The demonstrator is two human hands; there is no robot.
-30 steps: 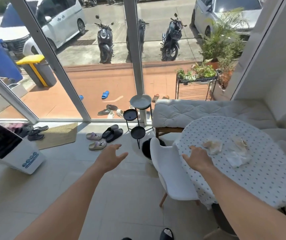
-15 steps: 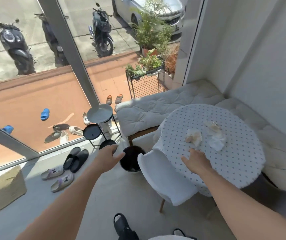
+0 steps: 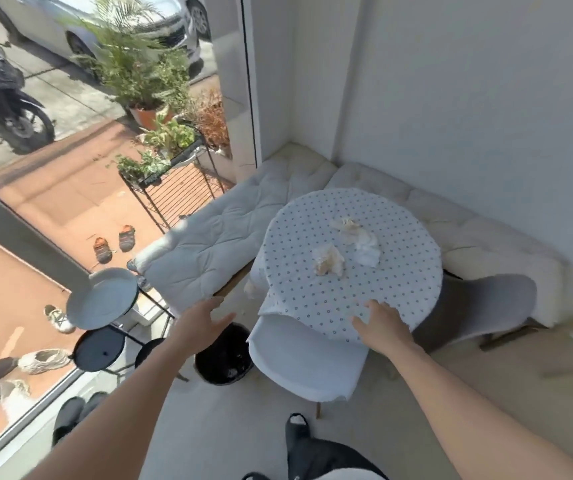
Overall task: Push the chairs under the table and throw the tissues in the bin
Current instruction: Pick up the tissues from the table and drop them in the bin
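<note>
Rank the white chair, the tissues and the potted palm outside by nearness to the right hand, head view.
From the right hand:
1. White chair, just below it.
2. Tissues, beyond it on the table.
3. Potted palm, outside, far left.

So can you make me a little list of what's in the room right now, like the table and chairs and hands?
table: round table with dotted white cloth
tissues: crumpled white tissues, on the tabletop
white chair: white plastic chair, tucked against the table
grey chair: grey plastic chair, at the table's right
bin: black round bin, on the floor
left hand: open, empty
right hand: open, at the table edge
</note>
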